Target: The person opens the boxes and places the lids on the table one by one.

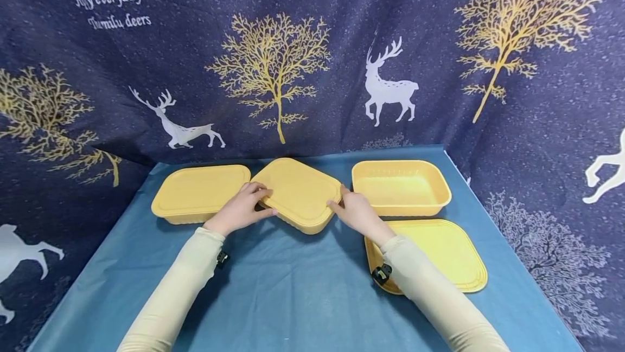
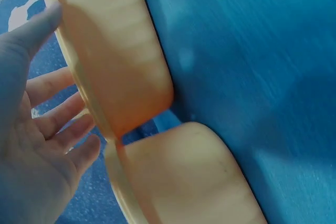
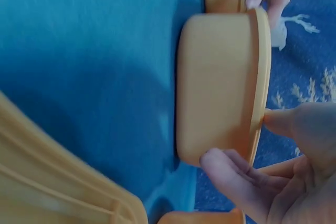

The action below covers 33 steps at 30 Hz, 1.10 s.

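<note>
A yellow rectangular food box with its lid on sits turned at an angle on the table, between two other boxes. My left hand holds its left corner, thumb at the front edge and fingers at the lid. At the right corner, my right hand grips the same box; in the right wrist view its thumb meets the lid rim and its fingers bend against the wall. Left of it stands another lidded yellow box, nearly touching in the left wrist view.
An uncovered yellow box stands at the back right. In front of it lies a loose yellow lid, partly behind my right forearm. A blue cloth covers the table, and a patterned dark curtain hangs behind.
</note>
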Motion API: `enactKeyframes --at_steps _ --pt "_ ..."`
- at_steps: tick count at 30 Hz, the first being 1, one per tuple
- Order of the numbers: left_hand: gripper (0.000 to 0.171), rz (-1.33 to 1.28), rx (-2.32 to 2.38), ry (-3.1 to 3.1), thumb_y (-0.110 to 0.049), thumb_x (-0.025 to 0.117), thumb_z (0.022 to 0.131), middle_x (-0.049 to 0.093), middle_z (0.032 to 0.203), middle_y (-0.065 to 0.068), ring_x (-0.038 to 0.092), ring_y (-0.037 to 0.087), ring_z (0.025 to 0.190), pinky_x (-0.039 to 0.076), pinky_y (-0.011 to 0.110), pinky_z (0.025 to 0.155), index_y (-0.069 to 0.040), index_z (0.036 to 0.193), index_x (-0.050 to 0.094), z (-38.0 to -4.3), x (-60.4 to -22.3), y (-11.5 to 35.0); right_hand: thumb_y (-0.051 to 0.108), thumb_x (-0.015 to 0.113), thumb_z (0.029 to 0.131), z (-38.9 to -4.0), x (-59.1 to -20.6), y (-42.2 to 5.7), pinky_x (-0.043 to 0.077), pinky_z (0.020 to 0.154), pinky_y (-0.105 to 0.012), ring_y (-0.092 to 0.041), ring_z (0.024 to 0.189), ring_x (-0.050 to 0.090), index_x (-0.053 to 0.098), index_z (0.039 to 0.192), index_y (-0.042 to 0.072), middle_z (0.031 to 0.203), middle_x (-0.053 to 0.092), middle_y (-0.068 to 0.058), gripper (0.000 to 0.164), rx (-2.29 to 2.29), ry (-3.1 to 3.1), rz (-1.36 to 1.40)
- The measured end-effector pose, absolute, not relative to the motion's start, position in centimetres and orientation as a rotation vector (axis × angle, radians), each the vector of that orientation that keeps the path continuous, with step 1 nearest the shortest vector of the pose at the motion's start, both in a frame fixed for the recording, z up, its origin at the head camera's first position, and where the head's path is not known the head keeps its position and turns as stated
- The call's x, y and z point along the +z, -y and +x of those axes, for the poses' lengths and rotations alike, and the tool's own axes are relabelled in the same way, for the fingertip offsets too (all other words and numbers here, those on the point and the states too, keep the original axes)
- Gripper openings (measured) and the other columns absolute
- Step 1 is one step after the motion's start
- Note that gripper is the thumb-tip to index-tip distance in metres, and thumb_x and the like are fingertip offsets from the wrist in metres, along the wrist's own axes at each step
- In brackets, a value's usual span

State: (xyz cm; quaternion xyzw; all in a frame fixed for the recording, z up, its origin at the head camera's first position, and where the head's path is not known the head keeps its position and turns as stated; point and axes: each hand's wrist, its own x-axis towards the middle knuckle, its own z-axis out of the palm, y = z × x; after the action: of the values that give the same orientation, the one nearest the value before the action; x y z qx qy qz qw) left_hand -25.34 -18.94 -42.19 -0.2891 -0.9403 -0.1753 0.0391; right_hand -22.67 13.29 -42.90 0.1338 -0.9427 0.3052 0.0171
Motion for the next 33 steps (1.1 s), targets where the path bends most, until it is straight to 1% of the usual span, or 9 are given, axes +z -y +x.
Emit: enactKeyframes --at_steps 2,6,9,11,15,18,22,25,33 --pt "0.072 -0.865 -0.545 2.91 -0.05 0.075 0.089 0.053 0.14 0.018 0.046 0.036 0.129 0.042 0.052 0.107 -0.002 0.14 0.059 -25.5 -42.1 19.0 0.036 0.061 0.102 -22.3 -43.0 -13.2 0.041 0.048 -0.03 -0.015 0.048 0.049 0.037 0.145 -0.018 0.06 0.057 -0.003 0.074 0.916 2.916 0.44" --pt "0.075 -0.837 -0.55 2.939 -0.052 0.075 0.088 0.051 0.144 0.019 0.046 0.037 0.133 0.039 0.053 0.11 -0.003 0.142 0.057 -25.5 -42.1 19.1 0.037 0.061 0.102 -22.1 -43.0 -12.9 0.054 0.069 -0.04 -0.03 0.078 0.068 0.04 0.144 -0.018 0.094 0.071 -0.023 0.072 0.838 2.903 0.454" --pt "0.074 -0.833 -0.534 2.922 -0.052 0.074 0.088 0.052 0.143 0.02 0.047 0.038 0.132 0.04 0.053 0.109 -0.003 0.142 0.057 -25.5 -42.3 18.9 0.035 0.06 0.103 -22.3 -42.9 -12.9 0.053 0.09 -0.048 -0.041 0.109 0.064 0.041 0.142 -0.018 0.123 0.063 -0.032 0.069 0.799 2.907 0.463" --pt "0.074 -0.826 -0.515 2.904 -0.053 0.073 0.089 0.054 0.14 0.019 0.048 0.037 0.129 0.042 0.053 0.107 -0.003 0.141 0.058 -25.4 -42.5 18.8 0.032 0.059 0.104 -22.5 -42.8 -12.9 0.052 0.091 -0.049 -0.043 0.111 0.062 0.041 0.142 -0.019 0.126 0.061 -0.034 0.067 0.782 2.91 0.479" --pt "0.073 -0.797 -0.482 2.877 -0.055 0.073 0.088 0.057 0.133 0.018 0.052 0.035 0.121 0.047 0.053 0.1 -0.002 0.137 0.061 -25.1 -42.6 18.3 0.027 0.058 0.105 -23.1 -42.5 -13.0 0.052 0.076 -0.044 -0.035 0.088 0.062 0.042 0.141 -0.02 0.113 0.065 -0.032 0.061 0.773 2.898 0.493" --pt "0.071 -0.772 -0.47 2.85 -0.056 0.073 0.088 0.06 0.125 0.017 0.055 0.034 0.115 0.049 0.052 0.097 -0.001 0.132 0.065 -24.8 -42.6 17.8 0.023 0.058 0.105 -23.5 -42.3 -13.0 0.051 0.073 -0.043 -0.033 0.083 0.06 0.045 0.139 -0.019 0.105 0.066 -0.029 0.056 0.778 2.882 0.494" --pt "0.065 -0.74 -0.412 2.792 -0.057 0.072 0.088 0.061 0.113 0.015 0.057 0.031 0.104 0.049 0.049 0.09 -0.002 0.122 0.069 -24.2 -42.8 17.1 0.017 0.059 0.104 -24.2 -42.4 -12.8 0.048 0.064 -0.039 -0.027 0.071 0.056 0.065 0.115 -0.007 0.082 0.062 -0.016 0.027 0.761 2.841 0.504" --pt "0.06 -0.71 -0.352 2.759 -0.057 0.073 0.087 0.059 0.104 0.013 0.056 0.03 0.095 0.048 0.048 0.081 -0.003 0.115 0.071 -23.8 -42.9 16.6 0.012 0.059 0.103 -24.7 -42.5 -12.5 0.044 0.057 -0.035 -0.021 0.061 0.048 0.065 0.096 -0.003 0.068 0.052 -0.007 0.018 0.7 2.803 0.524" --pt "0.057 -0.625 -0.284 2.754 -0.058 0.073 0.087 0.056 0.094 0.01 0.052 0.027 0.085 0.045 0.044 0.072 -0.004 0.108 0.071 -23.5 -43.3 15.3 0.01 0.057 0.103 -25.0 -41.9 -12.6 0.046 0.054 -0.035 -0.023 0.058 0.051 0.067 0.103 -0.007 0.067 0.053 -0.009 0.02 0.638 2.832 0.506"
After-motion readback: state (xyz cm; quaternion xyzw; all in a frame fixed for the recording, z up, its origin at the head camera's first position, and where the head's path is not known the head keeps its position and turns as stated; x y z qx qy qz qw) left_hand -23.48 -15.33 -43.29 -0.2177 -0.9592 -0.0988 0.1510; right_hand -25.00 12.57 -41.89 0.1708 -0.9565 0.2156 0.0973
